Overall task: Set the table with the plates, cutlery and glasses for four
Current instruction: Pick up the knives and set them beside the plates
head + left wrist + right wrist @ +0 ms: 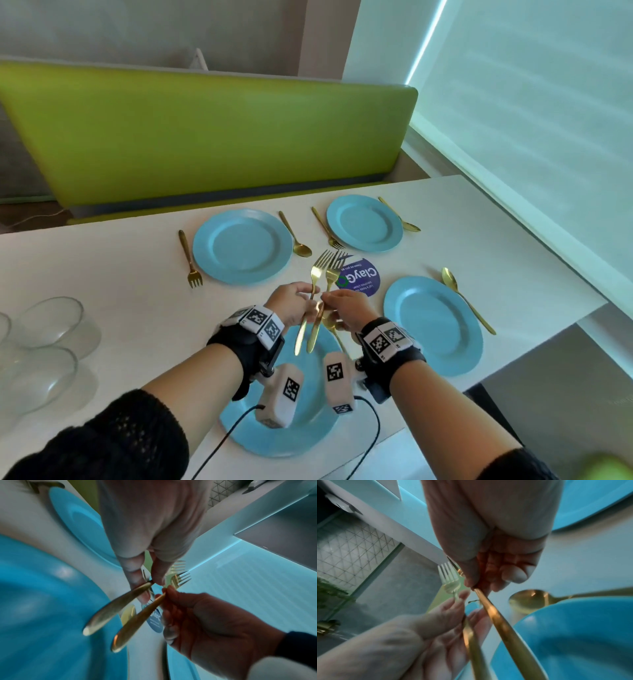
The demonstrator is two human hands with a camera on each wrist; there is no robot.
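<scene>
Far left on the white table (102, 260): clear glasses (51, 329), grouped near the edge, none at a setting. Next, a gold fork (189, 257) lies flat beside the far-left blue plate (241, 246), tines toward the camera; a gold spoon (294, 236) lies on that plate's other side.

Centre, above the near plate (308, 425): both hands raised off the table, close together, fingertips nearly meeting. Left hand (291, 303) pinches the left fork (317, 270) by the neck between thumb and fingers, tines up and pointing away, handle slanting down toward the near plate. Right hand (346, 308) pinches the right fork (334, 272) the same way, just beside the first; the two heads sit side by side, and I can't tell if they touch. The right hand also has a spoon (529, 600) hanging under it, bowl showing in the right wrist view. The left wrist view shows both handles angled down, slightly apart.

Behind the forks, a round purple sticker (364, 277) on the table.

Right of centre: far-right plate (364, 222) with a fork (327, 228) on its left and a spoon (400, 216) on its right. Near-right plate (433, 329) has a spoon (466, 299) on its right side only.

Green bench seat (205, 137) runs behind the table.
</scene>
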